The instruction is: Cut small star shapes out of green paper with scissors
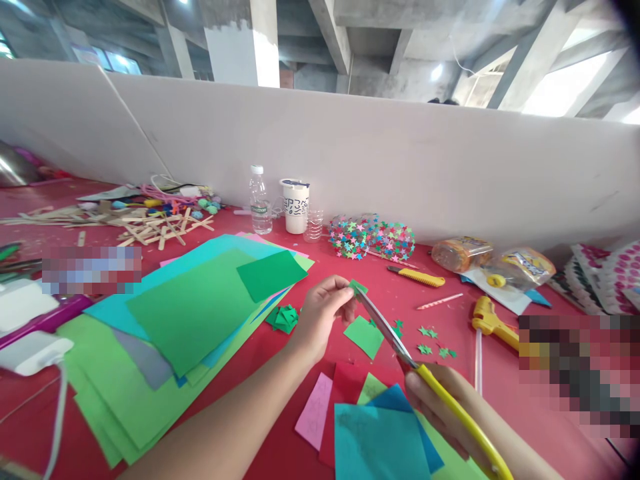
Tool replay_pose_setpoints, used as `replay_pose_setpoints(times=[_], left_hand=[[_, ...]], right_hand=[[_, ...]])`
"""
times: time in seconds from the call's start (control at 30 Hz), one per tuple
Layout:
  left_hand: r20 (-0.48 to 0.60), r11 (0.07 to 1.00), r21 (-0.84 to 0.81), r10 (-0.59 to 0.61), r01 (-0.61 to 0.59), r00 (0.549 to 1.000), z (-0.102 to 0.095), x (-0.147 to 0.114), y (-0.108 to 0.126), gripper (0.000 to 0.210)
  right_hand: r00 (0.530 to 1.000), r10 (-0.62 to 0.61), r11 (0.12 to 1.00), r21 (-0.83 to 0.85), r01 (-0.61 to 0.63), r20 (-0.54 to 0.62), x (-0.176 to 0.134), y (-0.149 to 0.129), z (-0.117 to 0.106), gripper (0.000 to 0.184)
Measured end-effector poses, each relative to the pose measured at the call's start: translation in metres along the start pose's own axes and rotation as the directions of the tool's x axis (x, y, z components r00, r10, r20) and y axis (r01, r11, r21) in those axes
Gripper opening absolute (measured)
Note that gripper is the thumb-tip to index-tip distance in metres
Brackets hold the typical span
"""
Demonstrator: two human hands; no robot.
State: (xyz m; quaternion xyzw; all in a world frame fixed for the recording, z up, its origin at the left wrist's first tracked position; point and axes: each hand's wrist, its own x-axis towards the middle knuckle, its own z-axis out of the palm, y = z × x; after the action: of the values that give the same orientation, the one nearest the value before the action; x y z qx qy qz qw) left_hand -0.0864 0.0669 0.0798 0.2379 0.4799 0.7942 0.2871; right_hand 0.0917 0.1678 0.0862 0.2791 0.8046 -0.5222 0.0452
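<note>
Between the thumb and fingers of my left hand is a small green paper piece. My right hand grips yellow-handled scissors, whose blade tips reach the edge of that piece. Just below the blades lies a light green paper square. Small green paper stars are scattered to the right of the scissors. A little heap of dark green cut pieces sits left of my left hand. Nearest me, under the scissors, are coloured sheets with a teal one on top.
A stack of coloured paper covers the left. Behind stand a water bottle, a white cup and star-filled clear containers. A yellow utility knife and a yellow glue gun lie right. Wooden sticks are piled back left.
</note>
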Motion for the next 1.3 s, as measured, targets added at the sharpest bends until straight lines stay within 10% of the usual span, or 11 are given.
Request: replay_pose_setpoints(times=[0.73, 1.3], left_hand=[[0.027, 1.000, 0.003, -0.019, 0.019, 0.999, 0.006, -0.007, -0.002, 0.014], [0.005, 0.999, -0.005, -0.041, 0.041, 0.999, 0.008, -0.007, -0.004, 0.016]], right_hand=[[0.991, -0.118, 0.993, 0.005, 0.118, 0.062, 0.002, 0.008, -0.003, 0.062], [1.000, 0.010, 0.994, 0.107, -0.010, 0.000, -0.004, 0.001, 0.009, 0.058]])
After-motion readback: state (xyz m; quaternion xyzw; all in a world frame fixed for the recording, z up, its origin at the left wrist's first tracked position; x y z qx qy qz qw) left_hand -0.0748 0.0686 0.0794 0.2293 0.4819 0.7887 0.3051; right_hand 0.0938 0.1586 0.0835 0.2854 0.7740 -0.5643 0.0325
